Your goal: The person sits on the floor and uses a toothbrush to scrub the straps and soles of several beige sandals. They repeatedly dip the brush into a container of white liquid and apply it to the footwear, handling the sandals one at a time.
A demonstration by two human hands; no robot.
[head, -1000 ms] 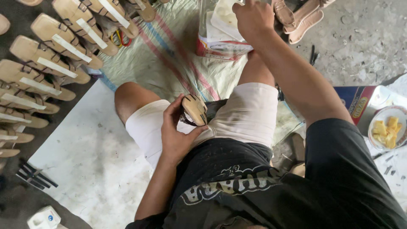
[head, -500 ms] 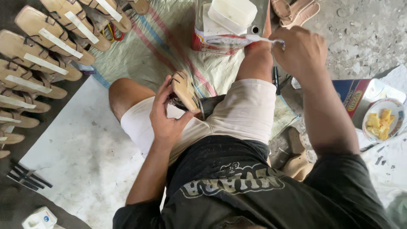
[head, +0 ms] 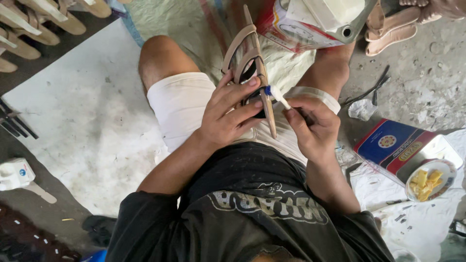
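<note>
Here the left hand had its grip clenched round a tan strapped sandal, holding it on edge above the lap so that its length ran from about six o'clock up to twelve o'clock of the hand. The thumb and fingers wrapped the heel end, and the straps arched out on the left side of the sole. At three o'clock from that hand, just beside it, the right hand pinched a small brush with a white handle and a blue collar (the bristle end met the sandal's edge), its grip closed on the handle. Both hands hovered over the white shorts of the seated person. At one o'clock from the sandal sat a red and white can on a woven mat. At four o'clock, well apart, lay a blue and red tin beside a small bowl of yellow pieces. More sandals lay in rows at ten o'clock on the floor.
</note>
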